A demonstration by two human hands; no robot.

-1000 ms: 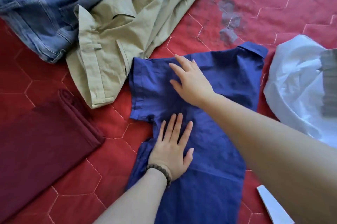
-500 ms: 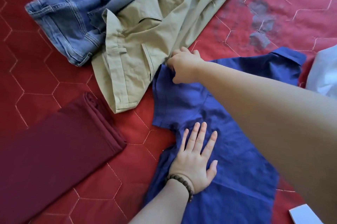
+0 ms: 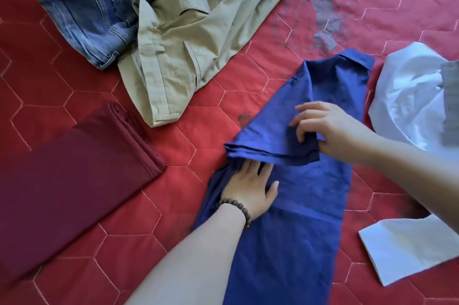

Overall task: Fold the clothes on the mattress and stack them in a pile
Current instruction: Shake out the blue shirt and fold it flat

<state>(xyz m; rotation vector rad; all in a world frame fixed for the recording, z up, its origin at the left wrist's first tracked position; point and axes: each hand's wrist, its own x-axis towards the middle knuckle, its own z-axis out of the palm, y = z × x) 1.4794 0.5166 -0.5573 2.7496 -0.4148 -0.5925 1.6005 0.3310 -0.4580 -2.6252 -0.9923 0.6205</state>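
Blue shirt fabric now lies partly folded near the middle of the mattress, toward its right edge. A second ago the left sleeve lay spread flat toward the tan trousers; it has since been drawn inward across the shirt body. The right hand pinches the sleeve edge between thumb and curled fingers, holding it over the chest panel. The left hand lies flat, fingers straight, pressing the shirt at the fold line, its fingertips tucked under the turned sleeve.

This completes, by judgement, the first side fold; the opposite side and the lengthwise fold remain. A folded maroon cloth lies near the left edge. The jeans, tan trousers and white shirt remain unfolded.
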